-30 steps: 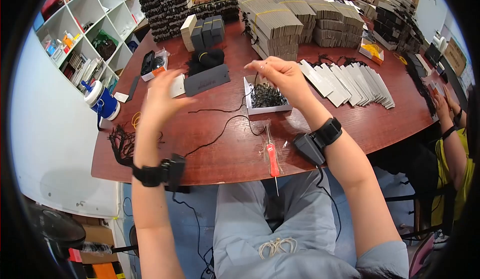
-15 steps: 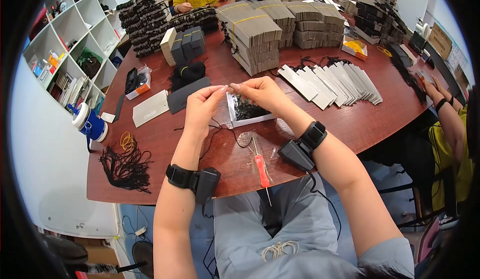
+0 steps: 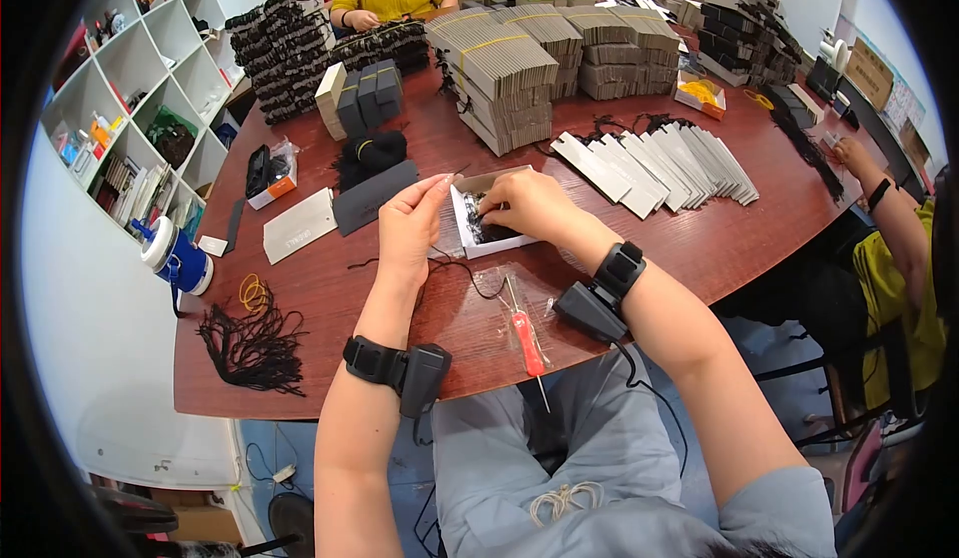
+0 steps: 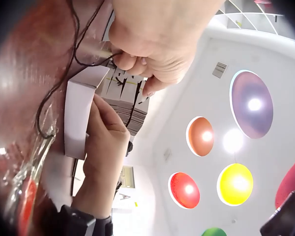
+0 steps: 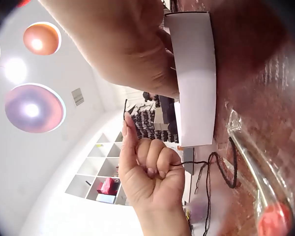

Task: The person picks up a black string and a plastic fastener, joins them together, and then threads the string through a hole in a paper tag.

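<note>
My left hand (image 3: 408,223) pinches a black cord (image 5: 232,169) between thumb and forefinger. The cord's short tip stands up past the fingertips, and the other fingers curl in. Below that hand the long part loops onto the table. Beside it, my right hand (image 3: 529,203) reaches down into a small white box (image 3: 501,246) of small dark pieces (image 3: 472,208). The box wall hides the right fingertips in both wrist views, so I cannot tell whether they hold a piece. A red-handled tool (image 3: 525,343) with a thin metal shaft lies in front, by clear plastic.
Fanned grey cards (image 3: 649,170) lie right of the box; banded card stacks (image 3: 504,73) stand behind it. Left are a pale card (image 3: 300,226), a dark card (image 3: 375,198), black cords (image 3: 252,348) and a blue jug (image 3: 185,258). Other people sit around the table (image 3: 330,358).
My left hand swung in from the left to meet the right hand above the box. Then the right hand parted from it and dipped into the box, while the left stayed up with the cord.
</note>
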